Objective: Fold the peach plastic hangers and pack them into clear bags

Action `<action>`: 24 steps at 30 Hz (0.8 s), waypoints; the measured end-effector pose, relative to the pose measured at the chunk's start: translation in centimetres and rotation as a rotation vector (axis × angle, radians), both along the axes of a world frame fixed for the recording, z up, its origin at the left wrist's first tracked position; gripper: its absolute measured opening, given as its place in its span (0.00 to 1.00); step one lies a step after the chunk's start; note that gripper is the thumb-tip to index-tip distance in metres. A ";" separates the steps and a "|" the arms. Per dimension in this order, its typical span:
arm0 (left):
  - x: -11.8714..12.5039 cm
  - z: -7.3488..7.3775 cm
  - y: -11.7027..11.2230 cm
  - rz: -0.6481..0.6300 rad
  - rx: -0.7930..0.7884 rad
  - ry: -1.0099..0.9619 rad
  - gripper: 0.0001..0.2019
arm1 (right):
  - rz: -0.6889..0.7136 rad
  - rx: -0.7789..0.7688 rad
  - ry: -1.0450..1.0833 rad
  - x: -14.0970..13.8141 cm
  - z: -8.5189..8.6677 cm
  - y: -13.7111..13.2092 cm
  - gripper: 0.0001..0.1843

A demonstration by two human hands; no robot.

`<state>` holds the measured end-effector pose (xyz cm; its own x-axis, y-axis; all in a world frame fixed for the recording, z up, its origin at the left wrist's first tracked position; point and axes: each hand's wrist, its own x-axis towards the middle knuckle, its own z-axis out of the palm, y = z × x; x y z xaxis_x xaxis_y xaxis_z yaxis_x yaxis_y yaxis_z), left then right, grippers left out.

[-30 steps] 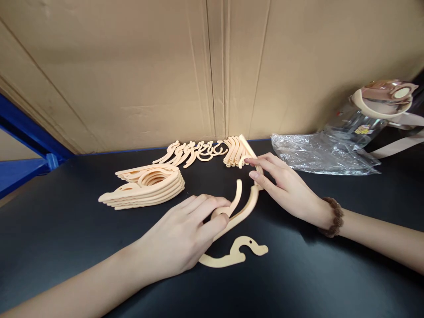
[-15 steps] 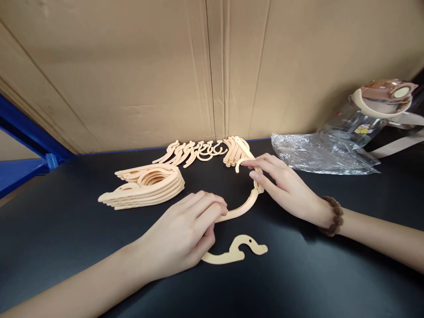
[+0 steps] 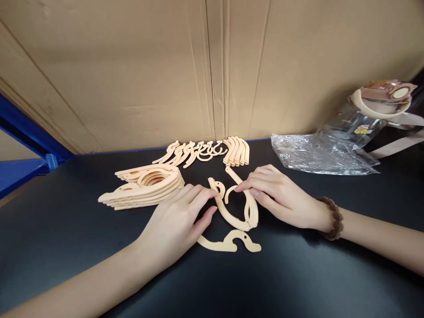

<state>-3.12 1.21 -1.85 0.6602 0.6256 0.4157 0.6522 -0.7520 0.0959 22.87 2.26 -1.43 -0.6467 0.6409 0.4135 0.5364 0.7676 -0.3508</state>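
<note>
A beige folding plastic hanger (image 3: 253,212) lies between my hands, its two arms bent toward each other at a joint near me. My left hand (image 3: 175,216) has its fingertips closed on the left arm. My right hand (image 3: 281,194) grips the right arm between thumb and fingers, its index finger at the small curved hook. Just in front lies a loose flat hanger piece (image 3: 218,246) with a notch and a small hole; my left hand hides its left end. A stack of folded hangers (image 3: 149,194) sits beyond my left hand.
Loose hanger arms (image 3: 179,152), small hooks (image 3: 205,152) and more curved arms (image 3: 236,150) line the back of the black table (image 3: 298,274). Clear plastic wrap (image 3: 318,152) and a transparent bottle (image 3: 357,123) with a strap are at right. A cardboard wall (image 3: 149,79) stands behind.
The hanger has come nearer to me and its arms have folded closer together. My right hand moved down toward me. The loose piece shifted slightly left and away from me.
</note>
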 end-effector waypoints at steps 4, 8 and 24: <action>0.0 0.0 -0.1 -0.028 -0.054 -0.037 0.10 | 0.065 0.004 -0.023 0.0 -0.1 0.0 0.16; -0.1 0.0 -0.1 -0.061 -0.108 -0.044 0.12 | 0.079 0.027 -0.045 -0.1 -0.3 0.0 0.14; 0.0 -0.3 0.2 -0.052 -0.036 0.085 0.20 | 0.144 0.168 -0.149 -0.6 0.0 -0.6 0.13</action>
